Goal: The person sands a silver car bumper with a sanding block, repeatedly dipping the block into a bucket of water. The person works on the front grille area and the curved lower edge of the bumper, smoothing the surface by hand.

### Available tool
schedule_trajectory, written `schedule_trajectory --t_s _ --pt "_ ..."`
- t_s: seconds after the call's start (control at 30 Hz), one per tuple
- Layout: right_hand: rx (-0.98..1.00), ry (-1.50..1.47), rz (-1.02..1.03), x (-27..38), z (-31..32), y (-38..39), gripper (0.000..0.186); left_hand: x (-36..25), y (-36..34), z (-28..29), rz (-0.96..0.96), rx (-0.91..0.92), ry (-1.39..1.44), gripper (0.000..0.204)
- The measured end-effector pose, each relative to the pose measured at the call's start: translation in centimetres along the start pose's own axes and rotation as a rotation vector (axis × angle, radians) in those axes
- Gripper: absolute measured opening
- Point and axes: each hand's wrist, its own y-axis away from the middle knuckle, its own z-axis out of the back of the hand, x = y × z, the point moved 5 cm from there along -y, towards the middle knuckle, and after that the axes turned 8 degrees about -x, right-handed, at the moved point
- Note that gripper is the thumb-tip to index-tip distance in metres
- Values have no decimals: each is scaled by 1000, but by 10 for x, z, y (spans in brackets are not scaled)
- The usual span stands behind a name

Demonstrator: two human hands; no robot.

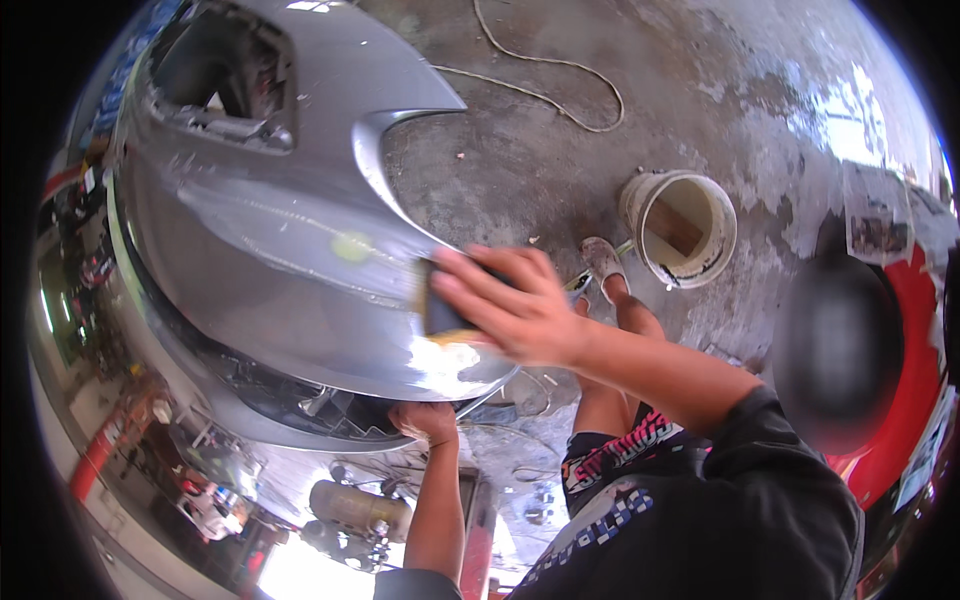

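A grey car bumper (290, 215) fills the left of the view, its painted face turned up. Flat against its right end, my right hand (520, 305) presses a dark sanding block (442, 308) with a yellowish lower edge; both are blurred by motion. A pale greenish patch (350, 247) and a whitish line mark the paint left of the block. My left hand (425, 422) grips the bumper's near edge beside the black grille opening (310, 400). The ends of its fingers are hidden by the bumper.
On the wet concrete floor stands a white bucket (725, 215) with a brown piece inside, close to my foot (602, 265). A pale cord (610, 90) curls beyond the bumper. A compressor tank (355, 508) is at lower left; a dark round object (838, 350) and red panel (880, 470) at right.
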Motion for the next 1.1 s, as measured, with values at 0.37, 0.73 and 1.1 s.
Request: schedule_trajectory --t_s 0.37,0.73,1.1 --pt "296 269 208 78 -156 -315 39 -1 -2 -4 8 -35 -15 31" --pt "238 112 606 30 4 -10 32 -8 -3 3 45 -28 -40 27" --pt "-85 36 474 64 -147 -286 22 -3 -2 6 58 -39 -76 28"
